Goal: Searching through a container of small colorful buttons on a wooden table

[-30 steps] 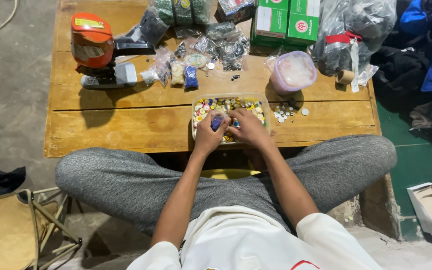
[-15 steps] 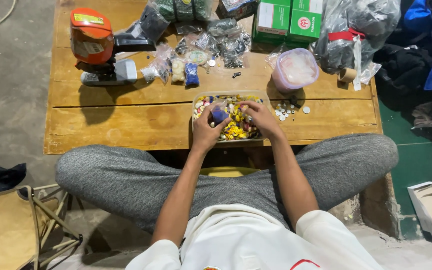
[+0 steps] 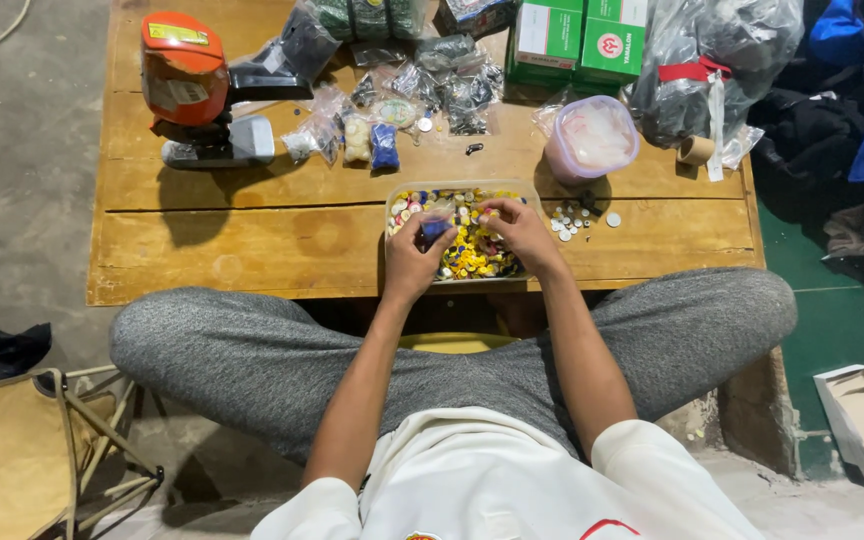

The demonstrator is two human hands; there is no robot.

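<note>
Now, nearest the camera, grey-trousered knees spread across the lower frame, and both forearms reach up to the worktop [image 3: 252,250] edge at centre. Compared with a second ago, when the two hands met together over the tray [image 3: 397,195], they have drawn apart: the left hand [image 3: 412,255] sits at the tray's left side, fingers pinched on a small blue piece [image 3: 434,230], while the right hand [image 3: 522,232] has shifted to the tray's right half, fingertips curled down among the yellow and mixed buttons [image 3: 472,255]; whether it grips one I cannot tell. That suggests picking through the buttons goes on. Just right of the tray lie loose white buttons [image 3: 572,222]. Beyond, a pink tub [image 3: 592,138], small bags [image 3: 392,95], an orange machine [image 3: 187,75] upper left.
</note>
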